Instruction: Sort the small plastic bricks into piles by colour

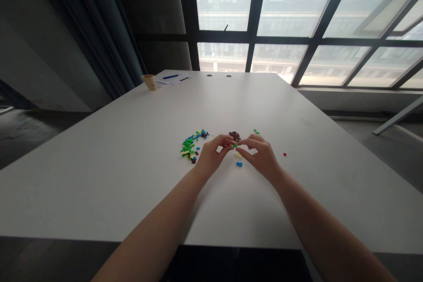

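A small green building brick is held just above the table between my two hands. My left hand pinches it from the left with thumb and forefinger. From the right, the thumb and forefinger of my right hand close on the same brick. Right behind the fingers is a heap of dark brown bricks. Below the held brick lie cream bricks, partly hidden by my right thumb, and blue bricks nearer to me.
A curved pile of mixed bricks, mostly green and blue, lies left of my hands. Loose green bricks lie behind my right hand, and a red brick farther right. A paper cup and papers with pens stand far left on the white table.
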Tool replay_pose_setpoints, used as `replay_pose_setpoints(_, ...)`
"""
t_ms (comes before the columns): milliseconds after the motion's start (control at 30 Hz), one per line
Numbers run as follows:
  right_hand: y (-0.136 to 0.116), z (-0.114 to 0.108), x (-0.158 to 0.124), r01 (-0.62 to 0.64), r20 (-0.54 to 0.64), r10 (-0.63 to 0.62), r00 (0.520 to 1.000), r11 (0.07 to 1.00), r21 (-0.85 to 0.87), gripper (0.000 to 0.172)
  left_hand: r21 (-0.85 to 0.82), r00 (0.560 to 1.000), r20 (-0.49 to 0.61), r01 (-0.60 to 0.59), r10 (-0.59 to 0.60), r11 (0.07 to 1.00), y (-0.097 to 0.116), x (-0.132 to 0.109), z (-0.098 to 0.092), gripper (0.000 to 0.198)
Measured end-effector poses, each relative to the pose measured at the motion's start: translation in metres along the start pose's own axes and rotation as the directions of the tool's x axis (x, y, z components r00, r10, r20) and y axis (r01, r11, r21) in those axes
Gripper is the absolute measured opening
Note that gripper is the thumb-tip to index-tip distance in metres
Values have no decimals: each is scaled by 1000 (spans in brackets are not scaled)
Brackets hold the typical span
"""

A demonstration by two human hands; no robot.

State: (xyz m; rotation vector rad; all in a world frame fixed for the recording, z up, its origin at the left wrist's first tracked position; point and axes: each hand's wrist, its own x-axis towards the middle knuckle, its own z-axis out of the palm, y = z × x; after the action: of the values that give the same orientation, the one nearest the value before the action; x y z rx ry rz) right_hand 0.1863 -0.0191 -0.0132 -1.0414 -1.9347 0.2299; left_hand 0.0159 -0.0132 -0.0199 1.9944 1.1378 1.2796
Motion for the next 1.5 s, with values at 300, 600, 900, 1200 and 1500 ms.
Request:
replay_pose_setpoints(300,-3,-2,0,-9,-11,9,1000,1000,-3,10,-5,999,-31,-31,31,1000,-1,-1,1,17)
replay_pose_setpoints(600,24,-19,5,-138,-93,130,987,986,-90,16,135,999,-21,39,-36,990,-3,4,-4,21)
replay_pose_setpoints(900,95,-35,0,-636,-160,647,745,619,-461,20,737,841,-104,424,-530,527,-38,9,-51,27)
replay_pose_setpoints(1200,98,-19,2,-550,-140,568,811,659,-513,20,787,770,41,368,-637,495,-41,3,-56,25)
replay_pose_setpoints(1500,76,-28,9,-627,-160,626,763,659,-416,28,748,783,72,367,-617,553,-34,4,-53,15)
